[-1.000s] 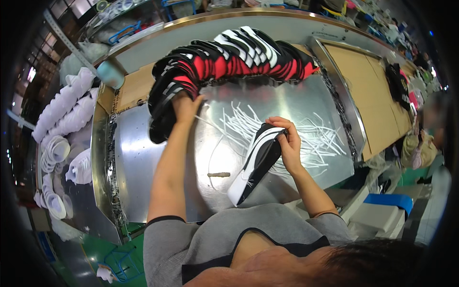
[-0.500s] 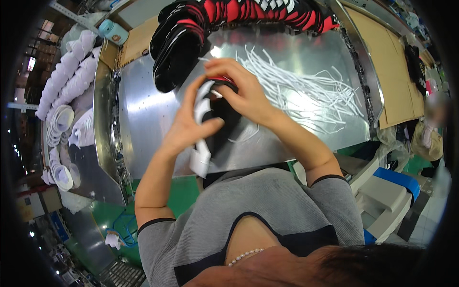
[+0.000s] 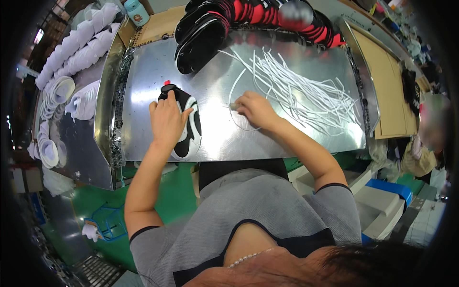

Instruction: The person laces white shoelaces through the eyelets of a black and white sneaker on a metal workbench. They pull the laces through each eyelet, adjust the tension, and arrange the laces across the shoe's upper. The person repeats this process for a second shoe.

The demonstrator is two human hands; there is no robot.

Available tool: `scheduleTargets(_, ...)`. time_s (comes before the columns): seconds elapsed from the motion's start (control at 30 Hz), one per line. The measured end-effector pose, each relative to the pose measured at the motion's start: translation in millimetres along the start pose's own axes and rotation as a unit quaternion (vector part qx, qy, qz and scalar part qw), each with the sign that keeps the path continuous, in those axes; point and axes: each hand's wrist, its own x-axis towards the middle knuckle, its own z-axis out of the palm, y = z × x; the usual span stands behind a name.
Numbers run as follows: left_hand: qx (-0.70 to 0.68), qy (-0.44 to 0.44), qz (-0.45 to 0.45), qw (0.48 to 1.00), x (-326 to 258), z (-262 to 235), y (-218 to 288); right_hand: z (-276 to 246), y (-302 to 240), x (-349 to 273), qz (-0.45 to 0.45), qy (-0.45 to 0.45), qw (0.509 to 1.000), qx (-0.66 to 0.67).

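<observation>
A black-and-white shoe upper with a red tab at its far end lies on the metal tabletop, left of the middle. Over its left side rests my left hand, fingers spread and lying flat on it. My right hand is closed in a pinch on a small grey-brown thing, too small to name. A single white shoelace curves past those fingertips and runs under the hand. Just beyond and to the right, many white shoelaces lie in a loose heap.
A row of black-and-red shoe uppers stands along the table's far edge. White shoe parts are stacked on the left side table, behind a raised metal edge. Cardboard lines the right side. A light-blue bottle stands far left.
The shoe upper, held up between both hands before, now lies on the table at the left. My right hand has left it and moved right, beside the shoelaces.
</observation>
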Motion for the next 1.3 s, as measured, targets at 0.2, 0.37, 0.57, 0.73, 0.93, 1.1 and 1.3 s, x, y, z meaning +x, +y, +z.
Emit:
scheduleTargets(0.2,-0.24,-0.179,0.102,0.949,17.7,-23.4,-50.8,-38.9,43.8,35.7,0.201,0.058,0.898,0.388)
scheduleTargets(0.37,-0.156,-0.246,0.192,0.937,31.5,1.6,-71.9,7.2,19.8,85.5,0.198,0.093,0.96,-0.177)
scheduleTargets(0.57,-0.25,-0.243,0.112,0.93,30.2,13.4,-68.0,35.5,14.6,123.9,0.249,-0.036,0.953,-0.167)
scheduleTargets(0.73,-0.355,-0.281,0.093,0.887,16.5,48.4,-83.9,35.1,17.5,88.2,0.005,0.134,0.991,0.023)
scheduleTargets(0.93,-0.432,-0.325,-0.015,0.841,23.5,30.1,-48.5,-172.5,-83.2,-21.9,-0.009,0.211,0.882,0.422)
scheduleTargets(1.1,-0.543,-0.328,-0.11,0.765,12.7,58.1,-46.4,-253.4,-115.6,-134.2,-0.137,0.35,0.787,0.489)
scheduleTargets(1.3,-0.587,-0.421,-0.207,0.659,18.2,33.6,-5.6,-181.4,-75.0,-164.7,0.068,0.256,0.786,0.558)
